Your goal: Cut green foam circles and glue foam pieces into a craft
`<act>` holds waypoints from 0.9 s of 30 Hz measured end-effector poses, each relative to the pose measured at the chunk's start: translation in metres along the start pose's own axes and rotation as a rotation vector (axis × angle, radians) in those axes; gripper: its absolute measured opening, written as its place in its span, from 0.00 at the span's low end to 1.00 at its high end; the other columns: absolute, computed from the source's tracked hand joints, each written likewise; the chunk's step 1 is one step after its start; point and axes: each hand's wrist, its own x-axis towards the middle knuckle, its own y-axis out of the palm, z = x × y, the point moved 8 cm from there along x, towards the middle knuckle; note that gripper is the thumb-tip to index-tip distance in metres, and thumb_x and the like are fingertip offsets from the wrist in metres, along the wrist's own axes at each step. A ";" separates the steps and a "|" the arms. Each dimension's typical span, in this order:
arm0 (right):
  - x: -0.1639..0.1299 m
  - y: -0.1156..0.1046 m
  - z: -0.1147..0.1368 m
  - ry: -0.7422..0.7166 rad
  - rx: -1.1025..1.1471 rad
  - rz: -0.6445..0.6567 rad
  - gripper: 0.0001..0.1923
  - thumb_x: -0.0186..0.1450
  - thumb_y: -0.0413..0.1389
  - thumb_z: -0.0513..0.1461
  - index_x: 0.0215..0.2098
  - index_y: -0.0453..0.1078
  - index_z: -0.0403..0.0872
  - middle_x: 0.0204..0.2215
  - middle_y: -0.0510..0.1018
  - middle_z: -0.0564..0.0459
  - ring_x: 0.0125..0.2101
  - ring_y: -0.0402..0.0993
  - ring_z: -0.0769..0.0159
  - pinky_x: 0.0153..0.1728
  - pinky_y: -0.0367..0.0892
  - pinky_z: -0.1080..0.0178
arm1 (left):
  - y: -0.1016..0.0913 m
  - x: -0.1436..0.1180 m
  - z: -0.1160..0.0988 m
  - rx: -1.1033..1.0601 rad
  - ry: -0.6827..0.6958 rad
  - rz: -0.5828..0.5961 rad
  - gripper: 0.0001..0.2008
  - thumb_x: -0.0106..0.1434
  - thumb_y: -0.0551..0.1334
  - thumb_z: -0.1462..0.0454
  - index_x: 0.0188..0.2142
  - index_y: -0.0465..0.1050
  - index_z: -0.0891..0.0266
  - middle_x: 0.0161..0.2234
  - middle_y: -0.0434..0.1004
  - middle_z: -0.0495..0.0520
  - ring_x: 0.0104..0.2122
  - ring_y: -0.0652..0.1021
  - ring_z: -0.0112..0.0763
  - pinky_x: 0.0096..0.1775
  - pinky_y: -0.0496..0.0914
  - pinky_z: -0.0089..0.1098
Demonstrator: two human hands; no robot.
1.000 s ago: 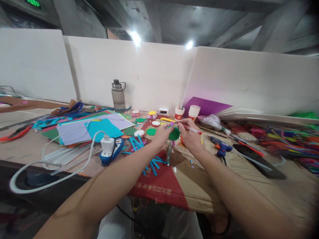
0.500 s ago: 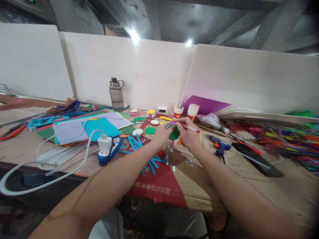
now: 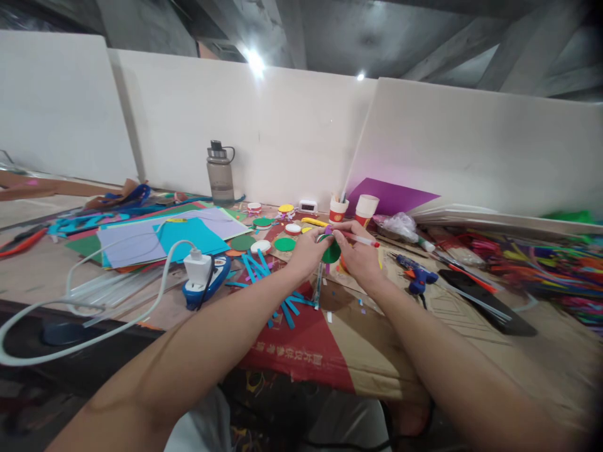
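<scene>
My left hand [image 3: 308, 250] and my right hand [image 3: 358, 256] meet over the middle of the table, both pinching a green paper disc [image 3: 331, 252] with small purple bits at its top and bottom edges. A red-capped pen [image 3: 362, 239] is also held in my right hand, lying across its fingers and pointing right. Below the disc a thin stick [image 3: 319, 287] rests on the cardboard sheet [image 3: 377, 339] that covers the table.
Loose blue paper strips [image 3: 264, 276] and coloured discs lie left of my hands. Stacked paper sheets [image 3: 155, 235], a white charger with cable [image 3: 198, 267] and a water bottle [image 3: 215, 172] stand further left. A blue glue gun [image 3: 413, 271], paper cups [image 3: 365, 208] and pipe cleaners [image 3: 532, 263] are at right.
Both hands stay together on the green disc; the view has drifted slightly, and the hands sit a little higher in the picture.
</scene>
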 end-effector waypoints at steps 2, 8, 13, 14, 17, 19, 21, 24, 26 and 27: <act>0.000 0.000 0.000 -0.004 -0.008 -0.001 0.08 0.66 0.53 0.43 0.38 0.71 0.49 0.37 0.79 0.49 0.38 0.75 0.60 0.43 0.69 0.55 | 0.000 0.000 0.000 0.004 -0.002 0.000 0.15 0.60 0.63 0.59 0.43 0.78 0.64 0.40 0.80 0.57 0.40 0.76 0.37 0.45 0.69 0.34; 0.000 -0.002 0.002 0.007 -0.013 -0.019 0.08 0.65 0.53 0.43 0.38 0.71 0.49 0.36 0.79 0.49 0.38 0.74 0.60 0.42 0.69 0.55 | 0.000 -0.001 -0.001 -0.019 -0.003 -0.013 0.14 0.59 0.64 0.58 0.42 0.78 0.63 0.41 0.80 0.57 0.39 0.76 0.36 0.44 0.69 0.33; 0.000 -0.004 0.001 0.046 0.024 -0.051 0.08 0.65 0.54 0.44 0.38 0.71 0.49 0.35 0.79 0.50 0.37 0.74 0.61 0.42 0.69 0.56 | -0.001 -0.001 -0.005 0.015 0.031 -0.019 0.14 0.60 0.63 0.60 0.43 0.78 0.63 0.42 0.80 0.57 0.40 0.76 0.36 0.45 0.68 0.33; 0.000 -0.004 0.001 0.046 0.023 -0.051 0.08 0.65 0.54 0.44 0.38 0.71 0.49 0.35 0.79 0.50 0.37 0.74 0.61 0.42 0.69 0.56 | -0.001 -0.001 -0.006 0.021 0.031 -0.020 0.14 0.60 0.63 0.60 0.43 0.78 0.64 0.42 0.80 0.57 0.40 0.76 0.36 0.45 0.68 0.33; 0.000 -0.004 0.003 0.027 0.020 -0.047 0.08 0.65 0.54 0.44 0.38 0.71 0.49 0.35 0.79 0.50 0.37 0.75 0.61 0.42 0.69 0.56 | -0.001 -0.002 -0.006 0.047 0.033 -0.015 0.14 0.60 0.62 0.60 0.44 0.78 0.64 0.42 0.80 0.58 0.40 0.76 0.37 0.45 0.68 0.33; -0.001 -0.004 0.005 0.020 0.019 -0.046 0.08 0.65 0.54 0.43 0.37 0.71 0.49 0.35 0.79 0.50 0.37 0.75 0.61 0.42 0.69 0.56 | 0.000 -0.002 -0.007 0.063 0.035 -0.008 0.15 0.61 0.62 0.61 0.44 0.78 0.64 0.43 0.80 0.58 0.41 0.76 0.37 0.45 0.68 0.34; -0.001 -0.004 0.005 0.020 0.013 -0.043 0.07 0.65 0.54 0.43 0.37 0.71 0.49 0.35 0.79 0.50 0.37 0.75 0.61 0.42 0.69 0.56 | 0.001 -0.002 -0.008 0.076 0.042 -0.003 0.15 0.61 0.61 0.61 0.45 0.78 0.65 0.43 0.80 0.58 0.42 0.76 0.38 0.45 0.68 0.34; -0.001 -0.003 0.005 0.022 0.007 -0.036 0.08 0.66 0.54 0.43 0.37 0.71 0.49 0.36 0.79 0.50 0.38 0.75 0.60 0.43 0.69 0.56 | 0.001 -0.002 -0.009 0.090 0.048 -0.001 0.15 0.62 0.60 0.61 0.45 0.78 0.65 0.43 0.79 0.59 0.41 0.76 0.38 0.45 0.68 0.35; -0.001 -0.003 0.004 0.018 0.008 -0.035 0.08 0.66 0.54 0.44 0.37 0.71 0.49 0.36 0.79 0.50 0.39 0.75 0.60 0.43 0.69 0.56 | 0.001 -0.002 -0.010 0.092 0.046 -0.003 0.14 0.62 0.61 0.61 0.44 0.78 0.65 0.43 0.80 0.59 0.41 0.77 0.38 0.45 0.68 0.34; -0.001 -0.003 0.004 0.016 0.007 -0.036 0.08 0.66 0.54 0.44 0.37 0.71 0.49 0.36 0.79 0.50 0.39 0.74 0.60 0.43 0.69 0.56 | 0.001 -0.002 -0.010 0.090 0.044 -0.004 0.14 0.62 0.61 0.61 0.44 0.78 0.64 0.43 0.80 0.58 0.41 0.77 0.38 0.44 0.68 0.34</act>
